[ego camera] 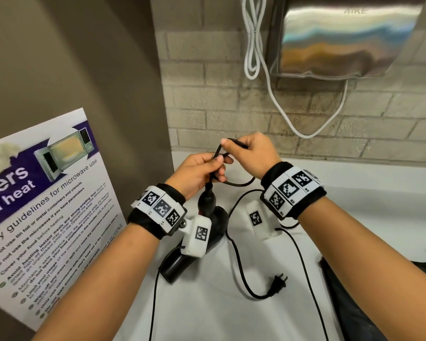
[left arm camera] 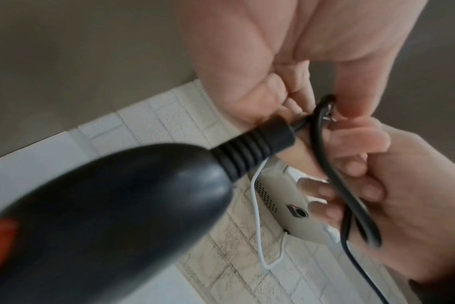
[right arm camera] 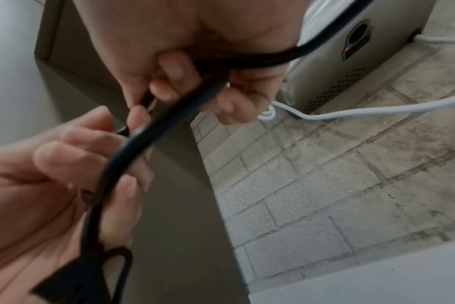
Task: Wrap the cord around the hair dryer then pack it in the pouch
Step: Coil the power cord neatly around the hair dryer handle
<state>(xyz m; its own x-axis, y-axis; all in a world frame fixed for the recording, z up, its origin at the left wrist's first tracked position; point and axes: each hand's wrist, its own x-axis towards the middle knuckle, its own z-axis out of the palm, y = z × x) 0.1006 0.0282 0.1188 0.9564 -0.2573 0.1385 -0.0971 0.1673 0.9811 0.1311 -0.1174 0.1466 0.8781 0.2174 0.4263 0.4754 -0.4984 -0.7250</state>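
Observation:
A black hair dryer stands with its handle up and its barrel down near the white counter. My left hand pinches the black cord just above the ribbed strain relief. Close beside it, my right hand grips the same cord, and a small loop arches between the two hands. The slack trails down over the counter to the plug. In the right wrist view the cord runs through my right hand's fingers. A black pouch lies at the lower right.
A microwave safety poster leans on the brown panel at the left. A steel hand dryer hangs on the brick wall, with a white cable drooping below it. A thin black wire crosses the counter.

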